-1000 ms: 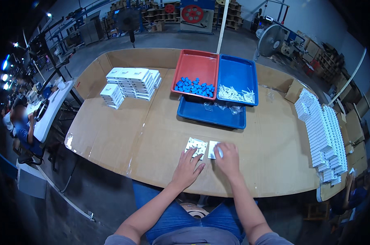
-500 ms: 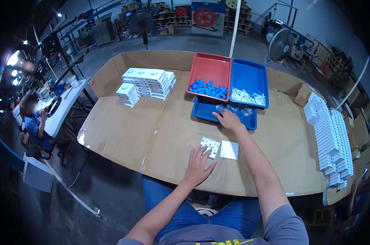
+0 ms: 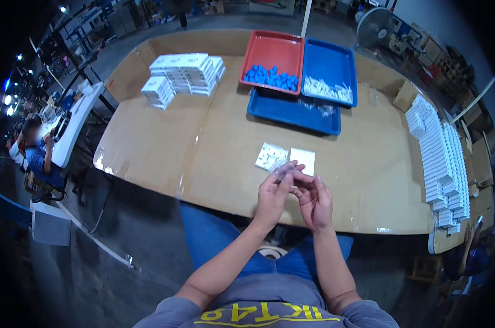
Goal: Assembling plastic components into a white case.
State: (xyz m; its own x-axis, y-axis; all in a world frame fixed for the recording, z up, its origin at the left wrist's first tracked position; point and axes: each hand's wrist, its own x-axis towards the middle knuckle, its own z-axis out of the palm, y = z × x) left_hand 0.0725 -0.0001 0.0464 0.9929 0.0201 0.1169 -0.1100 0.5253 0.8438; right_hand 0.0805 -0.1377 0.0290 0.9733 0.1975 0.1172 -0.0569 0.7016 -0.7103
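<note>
Both hands meet over the near middle of the table, at a small clear plastic bag [image 3: 283, 170]. My left hand [image 3: 273, 195] pinches it between thumb and fingers. From the other side my right hand [image 3: 315, 203] closes in, its fingertips at the bag and partly overlapping the left fingers. Just beyond lie two flat white square pieces side by side. The left one is a plate with small dark openings [image 3: 270, 155], partly behind the bag; the right one is a plain white plate [image 3: 303, 159], its near edge covered by my fingers.
Ahead stand a red tray [image 3: 273, 49] of blue parts and a blue tray [image 3: 329, 60] of white parts. Both overlap a lower blue tray [image 3: 291, 116] with clear bags. Stacked white boxes [image 3: 184, 74] stand far left, more white stacks [image 3: 438, 164] at right. A person [image 3: 37, 153] sits far left.
My right hand has come back from the lower blue tray to my left hand, bringing a clear bag. My left hand has lifted off the plate with openings. The view has tilted down.
</note>
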